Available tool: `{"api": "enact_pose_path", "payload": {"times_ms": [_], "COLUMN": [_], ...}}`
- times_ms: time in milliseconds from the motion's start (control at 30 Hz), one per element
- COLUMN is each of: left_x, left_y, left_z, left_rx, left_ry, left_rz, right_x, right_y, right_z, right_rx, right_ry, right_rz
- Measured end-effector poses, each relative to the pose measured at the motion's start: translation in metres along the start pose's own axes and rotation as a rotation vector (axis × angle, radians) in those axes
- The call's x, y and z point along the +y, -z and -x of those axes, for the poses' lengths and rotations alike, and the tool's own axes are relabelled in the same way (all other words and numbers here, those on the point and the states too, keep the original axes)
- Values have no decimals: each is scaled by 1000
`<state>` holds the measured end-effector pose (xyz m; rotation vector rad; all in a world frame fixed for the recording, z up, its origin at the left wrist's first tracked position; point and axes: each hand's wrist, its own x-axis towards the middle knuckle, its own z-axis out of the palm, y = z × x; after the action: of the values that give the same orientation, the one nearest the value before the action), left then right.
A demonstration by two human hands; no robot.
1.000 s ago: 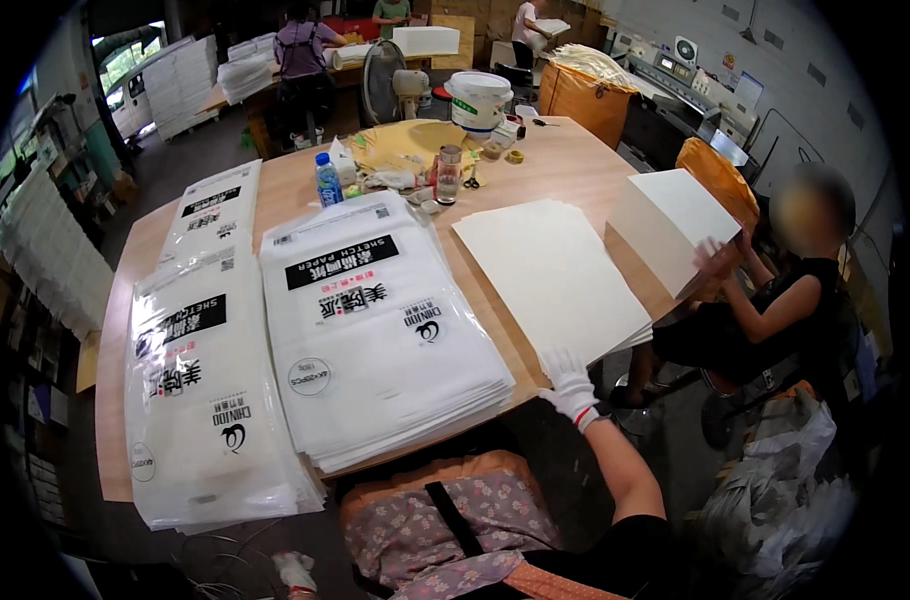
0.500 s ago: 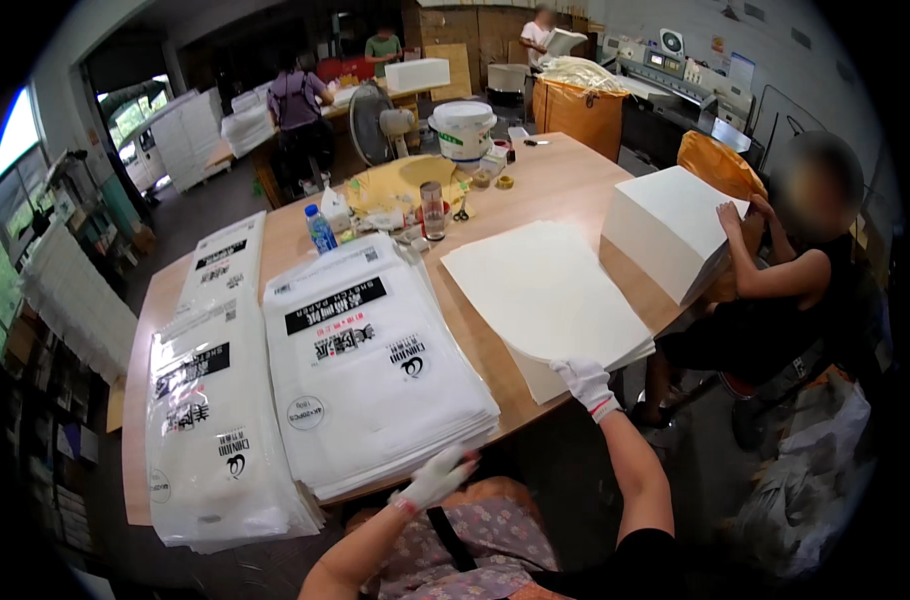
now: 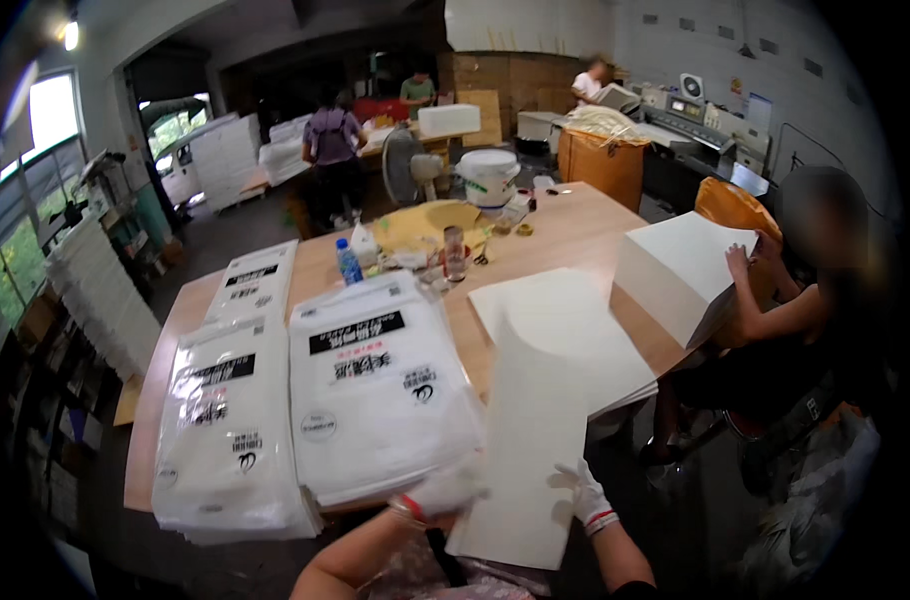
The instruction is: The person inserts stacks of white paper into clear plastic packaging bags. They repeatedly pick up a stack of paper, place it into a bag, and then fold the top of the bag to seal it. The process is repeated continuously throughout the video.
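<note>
1. Paper (image 3: 525, 470) is up between the person's two gloved hands, at the near side of the bench (image 3: 575, 220). I can't tell whether it is one sheet or several.
2. The left hand (image 3: 450, 488) is at the paper's left edge, too blurred for me to tell whether it grips.
3. The right hand (image 3: 581, 493) has its fingers partly spread against the right edge, touching it; I cannot tell if they pinch.
4. I'd judge the work partway along: this portion is off the bench top, while a loose pile of cream sheets (image 3: 610, 345) lies just beyond it, left to handle.
5. To the left, a stack of printed clear bags (image 3: 385, 390) and a second stack (image 3: 210, 430) lie flat; what is inside them I can't make out.
6. The paper's long axis runs near to far, its far end leaning slightly right and bowed over the pile. The near end points toward the person's lap, past the bench edge.
7. Farther right, a co-worker's hands (image 3: 740, 268) rest at a tall white block of paper (image 3: 675, 270).
</note>
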<state>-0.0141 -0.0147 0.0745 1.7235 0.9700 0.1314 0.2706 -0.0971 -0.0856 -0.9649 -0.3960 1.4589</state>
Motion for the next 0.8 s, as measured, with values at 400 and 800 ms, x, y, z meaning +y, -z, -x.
{"api": "enact_pose_path", "payload": {"times_ms": [400, 800], "left_x": [-142, -227], "left_y": [60, 116], "left_z": [-16, -71], "left_rx": [816, 532], "left_ry": [199, -477], "left_rz": [-563, -536], "right_x": [1, -68], "right_y": [-86, -159], "right_z": [64, 123], "right_rx": [300, -151], "right_ry": [351, 638], "right_rz": [649, 1552]}}
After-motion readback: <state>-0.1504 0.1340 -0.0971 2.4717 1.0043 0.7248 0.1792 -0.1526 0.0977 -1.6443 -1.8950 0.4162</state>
